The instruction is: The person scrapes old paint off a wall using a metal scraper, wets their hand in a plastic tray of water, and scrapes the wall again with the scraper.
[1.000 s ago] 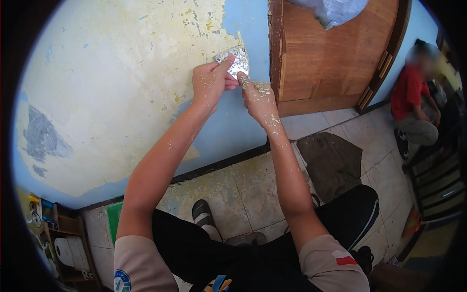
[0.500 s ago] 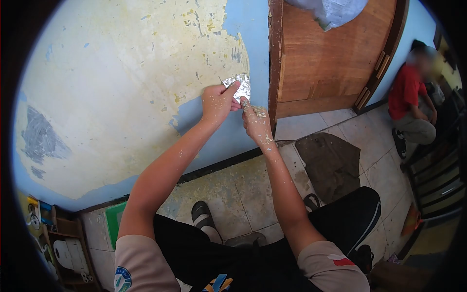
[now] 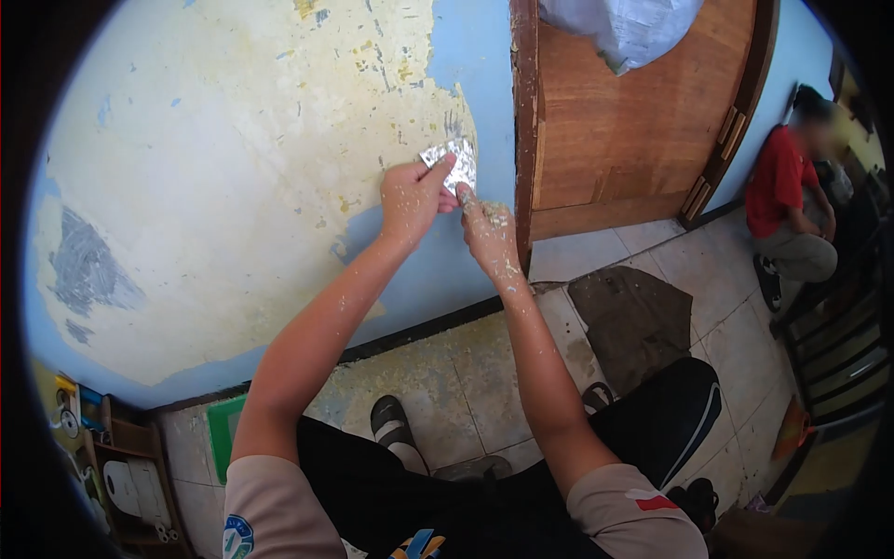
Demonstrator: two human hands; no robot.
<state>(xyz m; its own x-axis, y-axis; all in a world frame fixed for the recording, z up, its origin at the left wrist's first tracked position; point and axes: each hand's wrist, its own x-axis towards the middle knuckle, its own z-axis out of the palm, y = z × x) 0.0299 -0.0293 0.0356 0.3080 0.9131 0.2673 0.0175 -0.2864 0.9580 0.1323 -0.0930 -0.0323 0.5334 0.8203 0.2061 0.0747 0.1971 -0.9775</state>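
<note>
Both hands are closed on a paint scraper with a wide, shiny metal blade [image 3: 456, 156]. My left hand [image 3: 410, 200] pinches the blade from the left, its thumb lying across the metal. My right hand [image 3: 491, 233] grips it from below, thumb pressed near the blade's base; the handle is hidden inside the fist. Pale paint flakes cling to both hands and forearms. The blade is at the wall [image 3: 233, 205], where bared cream plaster meets a strip of blue paint [image 3: 494, 121]. Whether its edge touches the surface I cannot tell.
Right of the wall stands a brown wooden door [image 3: 624, 130] with a plastic bag [image 3: 643, 33] in front. A dark cloth [image 3: 633, 317] lies on the tiled floor. A person in a red shirt [image 3: 775, 182] crouches at far right. Wooden shelves [image 3: 130, 466] stand lower left.
Hands and scraper have shifted very slightly left against the wall, with the grip unchanged. The camera view has tilted a little. The crouching person's head has moved slightly.
</note>
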